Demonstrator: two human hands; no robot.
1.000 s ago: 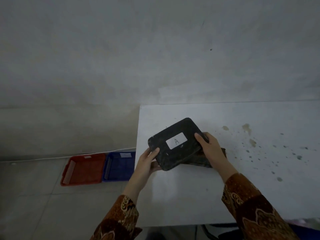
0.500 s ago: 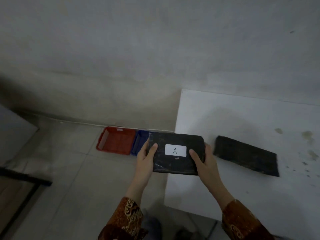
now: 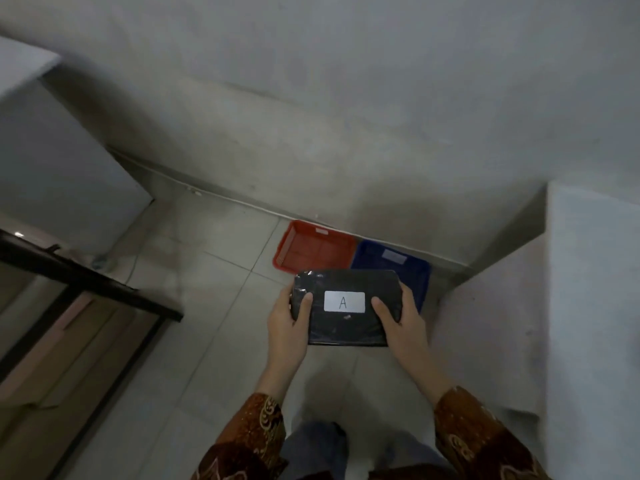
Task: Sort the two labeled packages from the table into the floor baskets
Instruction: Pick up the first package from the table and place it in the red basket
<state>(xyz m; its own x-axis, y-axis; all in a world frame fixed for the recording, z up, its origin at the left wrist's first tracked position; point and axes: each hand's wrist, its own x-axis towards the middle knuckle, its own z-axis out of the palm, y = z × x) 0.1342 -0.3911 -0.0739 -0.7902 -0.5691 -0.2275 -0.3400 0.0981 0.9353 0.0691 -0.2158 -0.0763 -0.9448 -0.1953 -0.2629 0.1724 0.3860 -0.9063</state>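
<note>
A black wrapped package [image 3: 346,327] with a white label marked "A" is held flat above the tiled floor. My left hand [image 3: 288,322] grips its left end and my right hand [image 3: 401,323] grips its right end, thumbs on top. Beyond it, against the wall, a red basket [image 3: 313,249] stands on the floor with a blue basket [image 3: 389,263] touching its right side; each has a small white label on its far rim. The package overlaps the near edge of the blue basket in view. The second package is out of sight.
The white table [image 3: 588,306] rises at the right edge. A dark-framed glass door or panel [image 3: 79,282] stands at the left, with a thin cable on the floor near it. Pale floor tiles lie between me and the baskets.
I have turned left away from the table, carrying the package off its surface and out over the floor. The baskets now lie straight ahead, and the second package has dropped out of view.
</note>
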